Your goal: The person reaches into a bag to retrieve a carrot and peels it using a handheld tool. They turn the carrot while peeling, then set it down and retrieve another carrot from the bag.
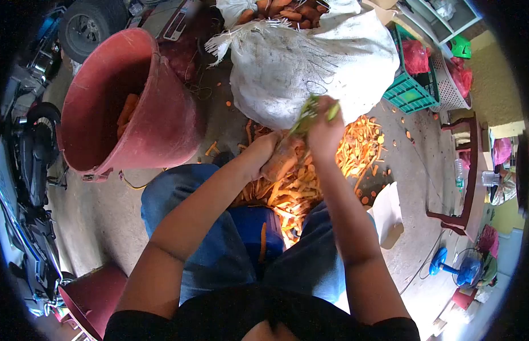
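My left hand (pixel 264 152) is wrapped round an orange-brown carrot (pixel 281 166) above a pile of orange peelings (pixel 293 199). Close by on the right, my right hand (pixel 326 128) is closed on a green peeler (pixel 304 117), blurred by motion, near the carrot's upper end. Whether the blade touches the carrot cannot be made out. A large white sack (pixel 310 68) stands just beyond both hands. More peelings (pixel 358 148) and cut ends lie to the right.
A big red tub (pixel 179 122) with carrots inside stands at the left. Crates (pixel 412 88) are at the upper right, a wooden frame (pixel 473 170) at the right. Below the hands is a blue object (pixel 250 227) between the knees. Motorcycles (pixel 31 170) line the left edge.
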`<action>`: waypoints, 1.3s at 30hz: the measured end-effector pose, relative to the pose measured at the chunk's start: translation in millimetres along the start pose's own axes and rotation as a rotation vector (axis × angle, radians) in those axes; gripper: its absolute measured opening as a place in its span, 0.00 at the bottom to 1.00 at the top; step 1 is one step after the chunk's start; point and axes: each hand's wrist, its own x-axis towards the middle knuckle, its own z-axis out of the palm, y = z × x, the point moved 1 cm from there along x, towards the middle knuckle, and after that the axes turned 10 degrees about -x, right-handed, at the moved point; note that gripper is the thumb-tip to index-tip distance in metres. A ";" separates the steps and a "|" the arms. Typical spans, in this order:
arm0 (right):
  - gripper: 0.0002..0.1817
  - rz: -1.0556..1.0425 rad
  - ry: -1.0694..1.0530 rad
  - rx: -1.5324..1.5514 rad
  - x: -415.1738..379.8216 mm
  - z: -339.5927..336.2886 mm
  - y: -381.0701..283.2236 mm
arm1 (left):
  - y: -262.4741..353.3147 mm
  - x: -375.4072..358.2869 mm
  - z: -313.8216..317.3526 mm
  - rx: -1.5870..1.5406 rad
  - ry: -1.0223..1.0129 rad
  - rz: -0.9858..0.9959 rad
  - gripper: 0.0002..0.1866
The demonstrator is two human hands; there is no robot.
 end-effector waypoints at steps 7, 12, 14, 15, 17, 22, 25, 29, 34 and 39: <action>0.09 0.092 0.032 0.197 12.8 -7.3 5.8 | 6.7 2.8 3.4 -0.013 0.111 -0.001 0.19; 0.08 -0.056 -0.131 0.102 -15.8 17.8 10.5 | 8.7 4.2 -11.7 -0.139 -0.136 0.010 0.20; 0.07 -0.065 -0.200 0.065 -21.3 14.9 -2.7 | 4.9 9.5 -10.9 -0.137 -0.024 0.035 0.21; 0.07 -0.064 -0.197 0.066 -21.3 15.4 -2.9 | 3.6 11.7 -12.3 -0.142 0.089 0.066 0.21; 0.06 -0.052 -0.221 -0.026 -21.4 14.8 -2.0 | 1.1 13.4 -14.0 -0.115 0.123 0.077 0.21; 0.09 -0.075 0.176 -0.111 16.6 -6.5 16.9 | 1.3 6.7 -0.8 0.067 0.033 -0.001 0.19; 0.12 0.056 0.393 -0.097 57.8 -42.1 30.1 | 2.3 4.2 -1.3 0.289 0.059 0.059 0.20; 0.11 0.038 0.407 -0.010 52.8 -41.2 29.6 | 12.1 -6.3 6.5 0.168 0.036 -0.033 0.21; 0.09 0.072 0.482 0.357 63.4 -40.1 38.3 | 9.3 -7.9 1.7 0.132 -0.010 -0.112 0.22; 0.10 0.304 0.282 0.350 60.7 -42.2 45.2 | 7.1 0.5 -1.2 0.179 -0.004 0.024 0.23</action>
